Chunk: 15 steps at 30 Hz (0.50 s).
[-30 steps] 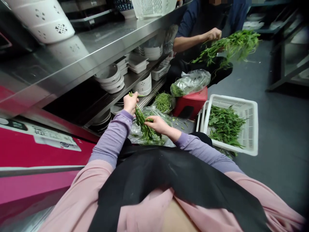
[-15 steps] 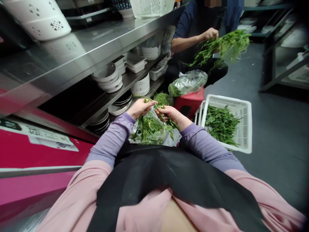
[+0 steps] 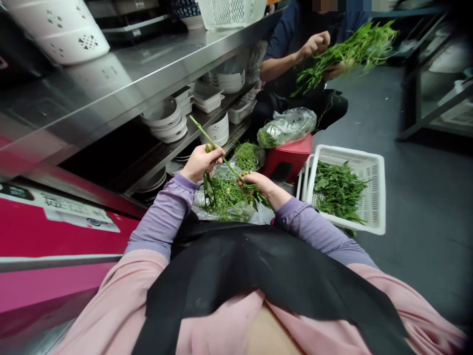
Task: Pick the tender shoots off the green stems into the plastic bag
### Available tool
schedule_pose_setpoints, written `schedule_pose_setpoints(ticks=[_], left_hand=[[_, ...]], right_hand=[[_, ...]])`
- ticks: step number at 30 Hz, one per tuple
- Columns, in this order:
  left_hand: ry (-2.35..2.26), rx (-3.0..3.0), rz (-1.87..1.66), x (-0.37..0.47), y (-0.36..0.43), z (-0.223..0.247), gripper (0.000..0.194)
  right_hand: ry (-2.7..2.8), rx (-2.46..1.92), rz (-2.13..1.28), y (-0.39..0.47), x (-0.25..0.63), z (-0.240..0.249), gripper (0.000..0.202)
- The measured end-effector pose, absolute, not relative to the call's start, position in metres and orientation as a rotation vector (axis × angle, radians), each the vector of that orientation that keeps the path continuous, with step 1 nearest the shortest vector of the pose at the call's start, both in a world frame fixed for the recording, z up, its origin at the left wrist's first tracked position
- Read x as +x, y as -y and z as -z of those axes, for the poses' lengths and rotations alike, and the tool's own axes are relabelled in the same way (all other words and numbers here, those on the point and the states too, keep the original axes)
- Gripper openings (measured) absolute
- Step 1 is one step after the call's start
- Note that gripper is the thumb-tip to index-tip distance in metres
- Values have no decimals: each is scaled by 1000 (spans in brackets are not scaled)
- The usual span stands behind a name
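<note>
A long green vegetable stem (image 3: 207, 134) slants between my hands, its bare end pointing up and left past the left one. My left hand (image 3: 202, 161) is closed, pinching the stem between thumb and fingers, with more greens hanging beneath it. Leafy greens (image 3: 254, 189) are gathered in my right hand (image 3: 263, 184), its fingers closed around them at the lower end of the stem. Below both hands lies an open clear plastic bag (image 3: 210, 215) heaped with green stems (image 3: 231, 197).
A white basket (image 3: 380, 197) with leafy greens stands at right. Behind it, a red stool (image 3: 288, 160) bears a plastic bag (image 3: 295, 129) of greens. A co-worker's hands (image 3: 314, 44) handle a green bunch (image 3: 354, 49). Steel shelving (image 3: 166, 64) with stacked white dishes (image 3: 168, 121) runs along the left.
My left hand has moved slightly left and down, and the long stem now sticks up beyond it. My right hand has lowered a little. The co-worker's bunch is raised and shifted right.
</note>
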<state>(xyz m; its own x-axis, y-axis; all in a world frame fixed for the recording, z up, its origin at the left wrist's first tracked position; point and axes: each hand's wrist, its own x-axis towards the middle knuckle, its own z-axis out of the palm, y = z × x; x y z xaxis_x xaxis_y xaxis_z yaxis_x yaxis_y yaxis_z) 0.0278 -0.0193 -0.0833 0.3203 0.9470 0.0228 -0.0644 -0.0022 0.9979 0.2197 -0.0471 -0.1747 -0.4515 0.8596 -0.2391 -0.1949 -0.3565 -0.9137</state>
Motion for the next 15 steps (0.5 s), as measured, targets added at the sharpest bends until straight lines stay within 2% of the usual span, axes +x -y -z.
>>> schedule_pose_setpoints(ticks=[4,7,8,11,15], left_hand=[[-1014,1355,-1277,19,25,60,28],[-1138,1334,-1321,10,22,45,27],[-1161,1314,-1320,8,20,42,26],[-1176,1232,-1330,4,15,42,25],[-1161,1168,-1345,4,12,47,27]], right_hand=[[932,-1249,-1717,36,213,204,11],[937,-1345,-1644,29,215,224,6],[984,-1360,-1637,27,216,227,13],[1167,-1387,-1529,27,217,220,33],[1234,-1185,-1424,42,213,187,29]])
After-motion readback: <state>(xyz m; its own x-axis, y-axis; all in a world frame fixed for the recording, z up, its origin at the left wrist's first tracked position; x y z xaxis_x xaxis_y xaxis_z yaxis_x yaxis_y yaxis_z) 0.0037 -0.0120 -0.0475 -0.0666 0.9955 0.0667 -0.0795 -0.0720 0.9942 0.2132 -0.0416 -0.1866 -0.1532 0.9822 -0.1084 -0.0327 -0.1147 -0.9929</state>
